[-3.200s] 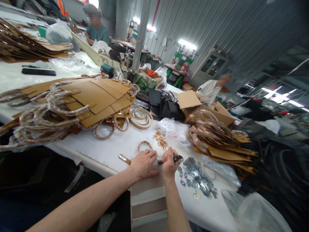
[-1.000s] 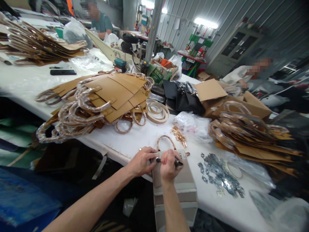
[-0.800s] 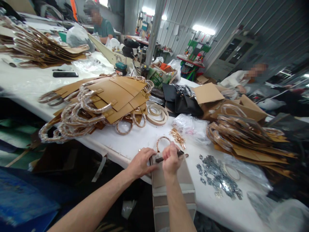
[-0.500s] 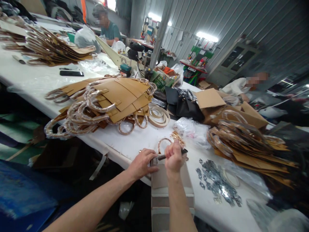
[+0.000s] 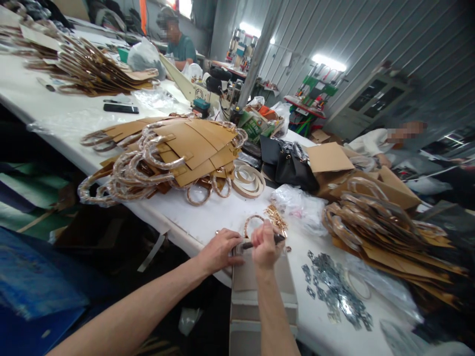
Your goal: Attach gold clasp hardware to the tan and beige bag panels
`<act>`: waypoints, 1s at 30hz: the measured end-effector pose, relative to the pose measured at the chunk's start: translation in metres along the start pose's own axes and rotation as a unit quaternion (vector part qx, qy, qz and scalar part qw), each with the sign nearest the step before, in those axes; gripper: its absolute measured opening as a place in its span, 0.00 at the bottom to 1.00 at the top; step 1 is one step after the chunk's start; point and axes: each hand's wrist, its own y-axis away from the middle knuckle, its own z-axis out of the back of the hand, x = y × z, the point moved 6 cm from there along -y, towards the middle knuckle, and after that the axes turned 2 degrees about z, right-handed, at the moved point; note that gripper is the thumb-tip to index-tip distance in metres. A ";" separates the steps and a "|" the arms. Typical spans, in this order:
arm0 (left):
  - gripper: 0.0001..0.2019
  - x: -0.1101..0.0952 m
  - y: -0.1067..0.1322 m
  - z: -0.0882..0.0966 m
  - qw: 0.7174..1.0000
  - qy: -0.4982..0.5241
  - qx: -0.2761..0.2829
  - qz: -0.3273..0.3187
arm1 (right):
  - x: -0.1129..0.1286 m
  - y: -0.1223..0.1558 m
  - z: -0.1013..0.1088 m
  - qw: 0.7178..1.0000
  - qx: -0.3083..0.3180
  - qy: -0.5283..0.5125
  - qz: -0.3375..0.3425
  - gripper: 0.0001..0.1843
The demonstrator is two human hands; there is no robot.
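Observation:
A beige-grey bag panel (image 5: 247, 277) lies at the table's front edge, its folded lower part hanging toward me. My left hand (image 5: 221, 249) pinches its upper left corner between thumb and fingers; any small part beneath the fingertips is hidden. Wrapped in a fist, my right hand (image 5: 266, 246) holds a slim dark-handled tool (image 5: 280, 238) sideways over the panel's top, its tip pointing at my left fingers. I cannot make out the tool's exact kind. Just behind stands a plastic-wrapped loop handle (image 5: 249, 223). Small gold fittings (image 5: 275, 217) lie in a heap beyond my right hand.
Flat metal plates (image 5: 336, 289) are scattered at right. Brown bag panels with wrapped handles are piled at left (image 5: 196, 143) and right (image 5: 386, 232). Behind are a strap coil (image 5: 256, 190), a black bag (image 5: 295, 165) and a cardboard box (image 5: 330, 158). Two people sit farther off.
The view has shifted slightly, so the background sits farther right. Both hands keep their places at the panel; my right fist and the tool have tilted a little.

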 end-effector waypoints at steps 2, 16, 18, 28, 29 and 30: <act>0.29 0.001 0.001 -0.001 1.000 -0.002 -0.003 -0.001 | 0.017 -0.003 0.003 0.998 -0.009 -0.036 0.043 0.29; 0.28 0.000 0.003 -0.001 1.000 -0.006 0.012 -0.012 | 0.012 0.020 0.006 0.996 -0.013 -0.017 0.082 0.28; 0.24 0.000 0.004 -0.002 1.000 -0.003 0.014 -0.018 | 0.003 0.023 0.004 0.998 -0.004 0.029 0.061 0.28; 0.28 0.001 0.009 0.008 0.998 -0.022 -0.051 -0.031 | 0.024 0.038 0.076 0.996 -0.088 0.003 0.029 0.28; 0.27 -0.001 0.011 0.007 0.997 -0.025 -0.052 -0.044 | 0.031 0.039 0.096 0.994 -0.101 0.020 0.029 0.28; 0.27 0.001 0.012 0.007 0.996 -0.030 -0.066 -0.050 | 0.037 0.039 0.117 0.992 -0.117 0.044 0.032 0.28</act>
